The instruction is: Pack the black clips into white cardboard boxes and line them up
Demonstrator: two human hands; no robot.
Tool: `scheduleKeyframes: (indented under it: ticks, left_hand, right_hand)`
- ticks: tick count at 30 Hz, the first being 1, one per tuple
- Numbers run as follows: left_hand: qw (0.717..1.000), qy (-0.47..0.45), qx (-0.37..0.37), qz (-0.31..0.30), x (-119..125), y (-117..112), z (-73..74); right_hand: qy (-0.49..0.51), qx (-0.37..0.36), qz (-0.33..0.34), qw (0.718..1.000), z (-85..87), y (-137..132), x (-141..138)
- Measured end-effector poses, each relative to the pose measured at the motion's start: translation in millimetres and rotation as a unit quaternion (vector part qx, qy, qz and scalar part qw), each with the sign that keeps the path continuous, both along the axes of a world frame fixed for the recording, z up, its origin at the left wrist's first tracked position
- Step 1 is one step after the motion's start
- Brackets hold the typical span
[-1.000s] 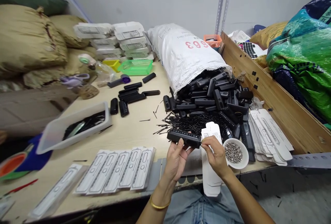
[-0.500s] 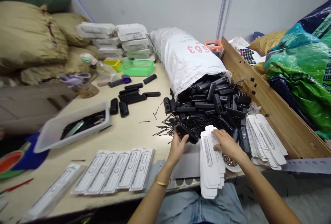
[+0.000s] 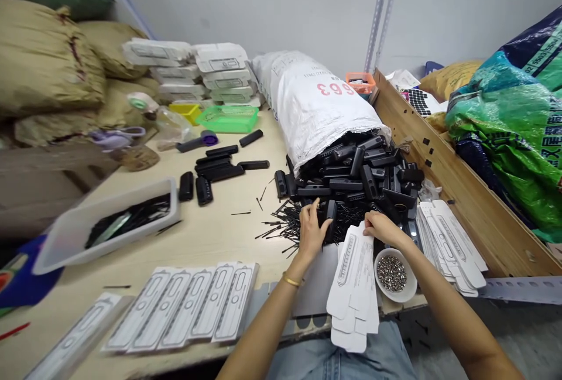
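Observation:
My left hand is curled round a narrow black plastic case, thumb against its side, above a spread of thin black pins. Part of its grip is hidden. My right hand pinches the top end of a printed white card, uppermost in a fanned stack of the same cards hanging over the table's front edge. Right of the stack, a white bowl holds small metal pieces. A heap of black cases lies just beyond both hands.
A white sack spills the heap. Packed boxes line the front left, behind them a clear plastic tub. More white cards lie at right beside a wooden board. Several black cases lie mid-table.
My left hand has moved slightly up and right, turning the black case upright. My right hand has slid up to the card's top end, and the stack has fanned out, uncovering the bowl.

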State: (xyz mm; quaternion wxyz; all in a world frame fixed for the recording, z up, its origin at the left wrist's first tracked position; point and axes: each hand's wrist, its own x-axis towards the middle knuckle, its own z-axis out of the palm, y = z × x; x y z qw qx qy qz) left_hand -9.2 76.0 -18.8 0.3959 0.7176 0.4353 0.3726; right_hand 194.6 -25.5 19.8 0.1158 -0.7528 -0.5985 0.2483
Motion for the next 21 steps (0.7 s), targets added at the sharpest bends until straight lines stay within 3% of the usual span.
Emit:
scheduleKeyframes:
  ticks: [2, 4, 5, 7, 8, 9, 11, 14, 18, 21]
  left_hand:
    - [0.996, -0.003, -0.062, -0.062, -13.3, -19.0, 12.1]
    - [0.967, -0.059, -0.197, -0.15, -22.1, -45.2, 24.4]
    - [0.93, -0.106, -0.289, -0.202, -23.3, -59.7, 29.7]
    - [0.81, -0.212, -0.475, -0.273, -18.9, -88.0, 37.5]
    - [0.75, -0.257, -0.543, -0.276, -14.2, -100.3, 40.0]
    - [0.708, -0.295, -0.588, -0.257, -9.0, -110.5, 41.8]
    - [0.671, -0.343, -0.625, -0.203, -0.4, -122.4, 45.1]
    - [0.693, -0.334, -0.613, -0.182, 0.6, -116.6, 51.9]
    - [0.773, -0.212, -0.544, -0.245, -14.2, -84.8, 59.2]
    - [0.788, -0.201, -0.517, -0.267, -23.4, -74.3, 55.4]
  right_hand:
    - [0.032, 0.015, -0.004, 0.999, 10.7, -4.9, 1.4]
    - [0.089, 0.057, -0.009, 0.994, 21.3, -7.8, 0.0]
    - [0.126, 0.081, -0.007, 0.989, 25.5, -8.4, -2.5]
    - [0.209, 0.109, 0.018, 0.972, 29.4, -9.0, -11.5]
    - [0.25, 0.103, 0.038, 0.962, 29.0, -9.6, -17.5]
    - [0.287, 0.089, 0.056, 0.952, 27.3, -10.7, -23.9]
    - [0.331, 0.073, 0.058, 0.939, 23.0, -14.7, -35.3]
    - [0.308, 0.098, 0.041, 0.946, 24.6, -22.1, -44.5]
    - [0.22, 0.05, 0.156, 0.962, 47.1, -27.1, -47.0]
    - [0.191, 0.006, 0.185, 0.964, 61.9, -28.4, -48.4]
